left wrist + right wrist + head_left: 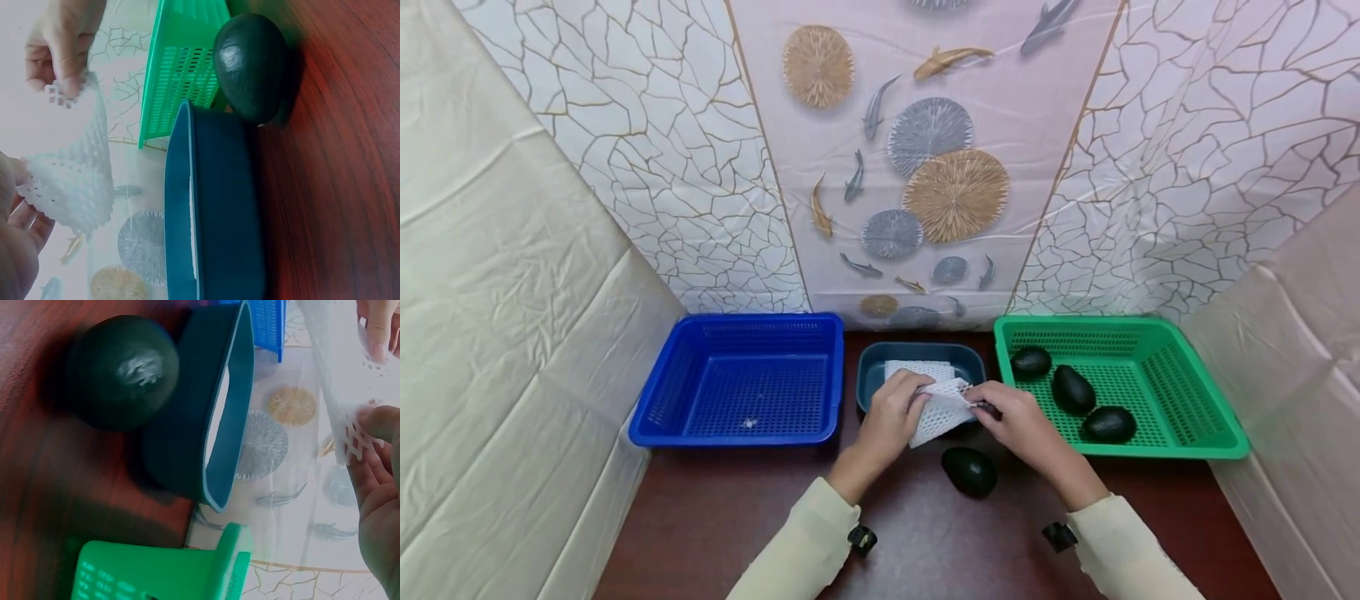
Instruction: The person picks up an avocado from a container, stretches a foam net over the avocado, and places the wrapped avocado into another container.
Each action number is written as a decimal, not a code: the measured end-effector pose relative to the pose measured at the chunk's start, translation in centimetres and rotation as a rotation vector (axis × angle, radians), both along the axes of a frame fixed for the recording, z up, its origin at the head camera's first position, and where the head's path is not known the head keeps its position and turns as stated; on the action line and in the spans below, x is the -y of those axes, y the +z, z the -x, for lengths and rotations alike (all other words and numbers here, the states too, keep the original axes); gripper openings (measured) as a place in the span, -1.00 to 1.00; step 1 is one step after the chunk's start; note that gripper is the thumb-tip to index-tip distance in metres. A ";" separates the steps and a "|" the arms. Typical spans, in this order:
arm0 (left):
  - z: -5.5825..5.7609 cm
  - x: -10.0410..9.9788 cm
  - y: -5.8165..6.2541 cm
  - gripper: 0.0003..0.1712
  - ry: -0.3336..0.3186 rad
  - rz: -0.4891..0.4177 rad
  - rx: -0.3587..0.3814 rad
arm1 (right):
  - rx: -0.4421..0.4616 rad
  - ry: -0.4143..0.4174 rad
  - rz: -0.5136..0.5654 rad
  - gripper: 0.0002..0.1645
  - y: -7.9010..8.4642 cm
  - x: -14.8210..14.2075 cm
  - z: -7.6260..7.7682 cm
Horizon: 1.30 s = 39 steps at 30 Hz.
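Note:
A white foam net sleeve hangs between both hands above the front of a dark teal tub. My left hand pinches its left part between thumb and fingers. At the opposite edge, my right hand pinches the mesh, seen closely in the right wrist view, where the netting lies between thumb and fingers. More white netting lies inside the tub. Just in front of the tub, a dark green avocado rests on the table; the left wrist view also shows this avocado.
To the right stands a green basket with 3 dark avocados in its left half. A blue basket on the left holds a small pale scrap. Patterned cloth walls enclose the brown table.

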<state>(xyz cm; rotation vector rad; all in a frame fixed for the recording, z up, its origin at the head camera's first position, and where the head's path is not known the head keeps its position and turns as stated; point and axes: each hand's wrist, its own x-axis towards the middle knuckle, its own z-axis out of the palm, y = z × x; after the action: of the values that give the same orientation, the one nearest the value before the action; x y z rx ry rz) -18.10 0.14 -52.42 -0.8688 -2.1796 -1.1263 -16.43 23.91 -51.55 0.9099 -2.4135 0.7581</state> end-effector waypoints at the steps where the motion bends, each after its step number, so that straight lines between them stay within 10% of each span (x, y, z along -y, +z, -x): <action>1: 0.0 0.1 0.1 -0.83 0.005 -0.003 0.001 | 0.016 -0.012 0.000 -0.69 -0.1 -0.1 -0.1; 15: 0.1 0.8 0.2 -0.86 0.019 -0.019 0.040 | 0.068 -0.053 -0.014 -0.72 -1.9 0.0 -0.7; 25: -0.1 0.8 -0.7 -0.80 0.022 0.013 0.133 | -0.028 -0.001 0.018 -0.69 0.0 0.5 -0.4; 39: 0.1 0.2 0.3 0.06 -0.025 0.334 0.432 | -0.082 0.077 -0.019 -0.59 1.6 0.9 -0.9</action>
<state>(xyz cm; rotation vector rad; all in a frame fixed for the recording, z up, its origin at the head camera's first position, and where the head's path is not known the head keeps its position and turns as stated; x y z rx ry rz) -18.24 -0.02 -52.12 -0.8499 -2.7782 -1.0515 -15.57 23.02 -49.91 1.0270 -2.3295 0.7126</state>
